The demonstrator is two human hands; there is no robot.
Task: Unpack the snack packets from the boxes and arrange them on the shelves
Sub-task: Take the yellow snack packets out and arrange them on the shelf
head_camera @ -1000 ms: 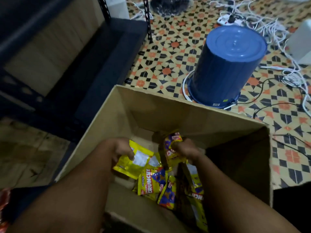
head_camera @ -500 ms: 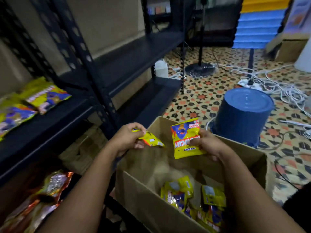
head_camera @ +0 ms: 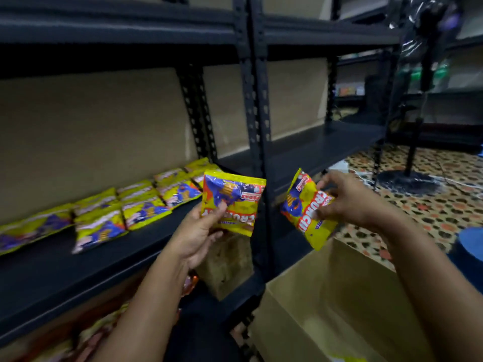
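My left hand (head_camera: 200, 232) grips a yellow-and-blue snack packet (head_camera: 231, 198) upside down, raised in front of the black shelf (head_camera: 86, 259). My right hand (head_camera: 350, 202) holds a second yellow snack packet (head_camera: 304, 212), tilted, above the open cardboard box (head_camera: 337, 291) at lower right. A row of several matching yellow packets (head_camera: 125, 205) lies on the shelf to the left of my hands. The inside of the box is mostly out of view.
A black perforated upright post (head_camera: 257, 142) stands between the two shelf bays. The right bay's shelf (head_camera: 321, 145) is bare. Orange packets (head_camera: 104, 333) sit on the lower shelf. A fan stand (head_camera: 407, 178) and a blue bucket (head_camera: 470, 246) are on the patterned floor.
Both hands lifted a packet each out of the box and rose toward the shelf. My view swung up from the box to the shelf row.
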